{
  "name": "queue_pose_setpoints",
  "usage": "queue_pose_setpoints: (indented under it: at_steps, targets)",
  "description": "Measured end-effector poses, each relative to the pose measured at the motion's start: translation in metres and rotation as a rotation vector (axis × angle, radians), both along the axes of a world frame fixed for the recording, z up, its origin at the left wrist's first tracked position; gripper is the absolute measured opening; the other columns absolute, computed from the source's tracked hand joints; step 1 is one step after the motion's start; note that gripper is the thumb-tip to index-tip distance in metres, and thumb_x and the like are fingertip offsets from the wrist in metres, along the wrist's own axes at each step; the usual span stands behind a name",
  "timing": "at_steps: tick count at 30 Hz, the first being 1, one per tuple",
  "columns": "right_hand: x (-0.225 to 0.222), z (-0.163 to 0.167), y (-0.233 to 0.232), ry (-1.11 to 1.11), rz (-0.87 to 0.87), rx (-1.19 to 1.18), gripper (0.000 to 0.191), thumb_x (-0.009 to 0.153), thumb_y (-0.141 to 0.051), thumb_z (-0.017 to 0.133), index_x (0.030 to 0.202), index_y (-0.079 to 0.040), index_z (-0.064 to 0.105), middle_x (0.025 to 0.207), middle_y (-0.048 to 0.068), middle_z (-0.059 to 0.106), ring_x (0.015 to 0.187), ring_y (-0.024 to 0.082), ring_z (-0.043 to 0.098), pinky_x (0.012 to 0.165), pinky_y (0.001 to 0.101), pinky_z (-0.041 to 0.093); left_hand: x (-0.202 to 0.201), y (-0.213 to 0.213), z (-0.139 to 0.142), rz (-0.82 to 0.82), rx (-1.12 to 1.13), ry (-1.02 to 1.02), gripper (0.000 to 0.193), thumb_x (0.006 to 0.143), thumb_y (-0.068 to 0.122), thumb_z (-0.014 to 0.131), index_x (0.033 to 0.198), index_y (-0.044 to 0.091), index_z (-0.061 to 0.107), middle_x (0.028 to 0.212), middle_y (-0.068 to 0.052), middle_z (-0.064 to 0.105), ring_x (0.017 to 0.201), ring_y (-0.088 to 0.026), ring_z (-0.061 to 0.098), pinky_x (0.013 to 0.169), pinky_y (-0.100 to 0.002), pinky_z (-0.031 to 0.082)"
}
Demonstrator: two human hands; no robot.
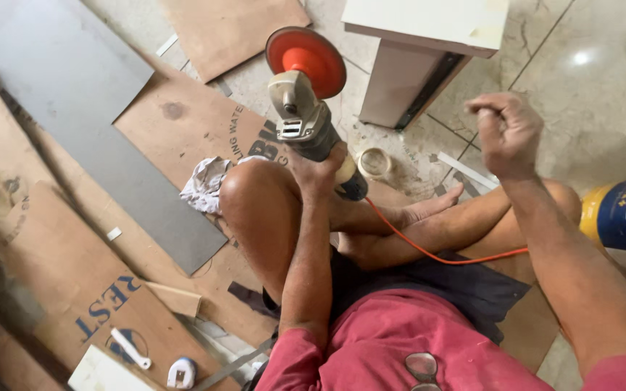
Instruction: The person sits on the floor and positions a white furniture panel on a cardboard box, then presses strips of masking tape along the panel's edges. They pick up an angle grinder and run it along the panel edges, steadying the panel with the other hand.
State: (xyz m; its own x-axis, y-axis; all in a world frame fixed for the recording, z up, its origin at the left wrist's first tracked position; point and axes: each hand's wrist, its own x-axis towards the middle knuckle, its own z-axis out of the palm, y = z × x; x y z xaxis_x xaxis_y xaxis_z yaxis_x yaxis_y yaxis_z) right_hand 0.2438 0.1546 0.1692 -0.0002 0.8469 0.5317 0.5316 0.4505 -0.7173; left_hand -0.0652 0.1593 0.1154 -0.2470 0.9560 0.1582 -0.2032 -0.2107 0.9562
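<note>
My left hand (pixel 318 168) grips the body of an angle grinder (pixel 306 119) held up over my raised left knee. Its round orange-red disc (pixel 306 61) points away from me. An orange cord (pixel 429 253) runs from the grinder across my lap to the right. My right hand (pixel 505 134) is raised above my right leg, fingers curled into a loose fist with nothing seen in it. I sit cross-legged on the floor.
Flattened brown cardboard (pixel 175 123) and a long grey panel (pixel 103 130) lie on the floor at left. A white cabinet piece (pixel 418 43) stands ahead. A tape roll (pixel 374 163) and a crumpled cloth (pixel 203 185) lie near my knee. A blue and yellow container (pixel 621 213) is at right.
</note>
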Motion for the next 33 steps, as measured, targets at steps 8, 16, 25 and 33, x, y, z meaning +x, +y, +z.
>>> queue_pose_setpoints:
  at_steps: [8, 16, 25, 33]
  targets:
    - [-0.022, 0.002, 0.031, -0.527, -0.300, 0.403, 0.017, 0.099, -0.011, 0.084, 0.110, -0.008, 0.070, 0.112, 0.006, 0.065, 0.105, 0.025, 0.063, 0.094, 0.0424, 0.055, -0.002, 0.004, 0.004, 0.115, -0.033, -0.038, 0.053, 0.069, 0.011, 0.082, 0.115, 0.000, 0.057, 0.098, -0.006, 0.068, 0.085, -0.017, 0.066, 0.080, -0.033, 0.057]
    - [-0.007, 0.018, 0.081, -0.260, -0.249, 0.269, 0.021, 0.083, 0.002, 0.069, 0.104, -0.003, 0.067, 0.120, 0.008, 0.055, 0.100, 0.017, 0.062, 0.077, 0.0272, 0.059, 0.008, 0.001, -0.001, 0.128, -0.116, 0.035, 0.058, 0.067, 0.014, 0.082, 0.117, 0.002, 0.054, 0.099, -0.005, 0.068, 0.087, -0.017, 0.067, 0.082, -0.032, 0.058]
    - [0.006, 0.006, 0.081, -0.166, -0.177, 0.347, 0.016, 0.093, 0.011, 0.063, 0.103, 0.001, 0.071, 0.111, 0.011, 0.059, 0.099, 0.019, 0.064, 0.081, 0.0286, 0.057, 0.010, -0.001, -0.007, 0.089, -0.123, 0.031, 0.058, 0.069, 0.014, 0.084, 0.117, 0.001, 0.055, 0.101, -0.006, 0.070, 0.089, -0.017, 0.068, 0.083, -0.032, 0.059]
    - [-0.022, 0.055, 0.069, -0.563, -0.219, 0.450, 0.022, 0.088, -0.006, 0.070, 0.109, -0.005, 0.075, 0.112, 0.005, 0.062, 0.110, 0.025, 0.059, 0.102, 0.0430, 0.051, 0.010, 0.002, -0.002, 0.087, -0.087, -0.054, 0.060, 0.069, 0.015, 0.083, 0.119, 0.002, 0.052, 0.098, -0.006, 0.069, 0.085, -0.016, 0.069, 0.080, -0.032, 0.059]
